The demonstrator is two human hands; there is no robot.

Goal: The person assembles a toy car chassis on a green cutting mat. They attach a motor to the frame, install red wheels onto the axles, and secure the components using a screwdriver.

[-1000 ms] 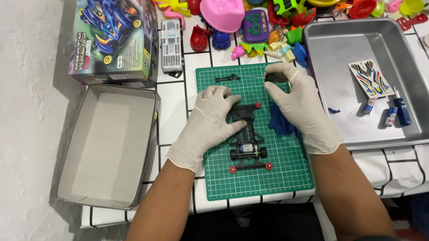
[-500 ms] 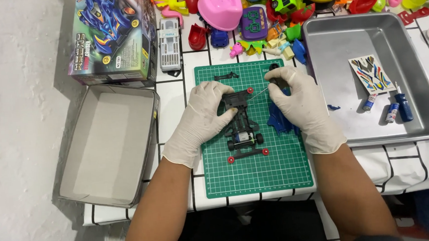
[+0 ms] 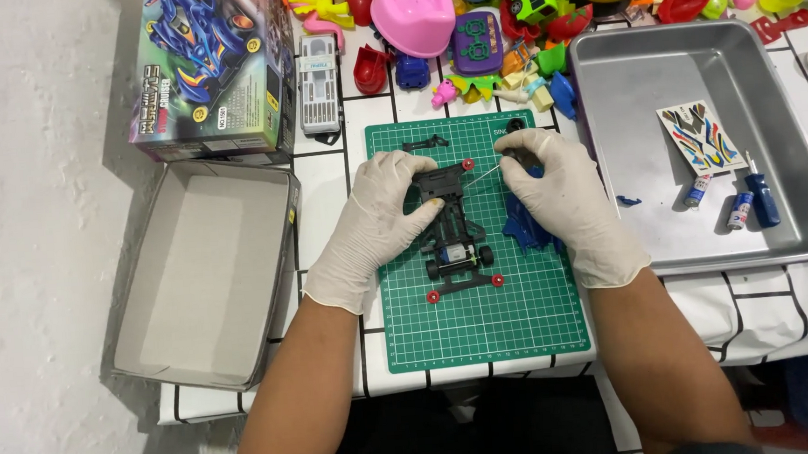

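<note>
Box lid (image 3: 203, 272): open, grey inside, left of the mat.
Left hand (image 3: 380, 221): gloved; fingers closed on the chassis front.
Chassis (image 3: 453, 233): on the green mat (image 3: 485, 325), mid-bench. Black frame, red rollers, small motor. Likely light, stiff and brittle; grip by the side rails.
Right hand (image 3: 557, 199): gloved; fingers pinch a thin screwdriver (image 3: 485, 173), tip at the chassis front.
Tray (image 3: 799, 184): metal, holds a sticker sheet.

A small black toy car chassis (image 3: 454, 233) lies flat on the green cutting mat (image 3: 513, 328), its length running away from the person. Small red rollers sit at its corners, and black wheels and a little motor at its near end. A thin screwdriver (image 3: 489, 171) angles down to its far right corner.
</note>
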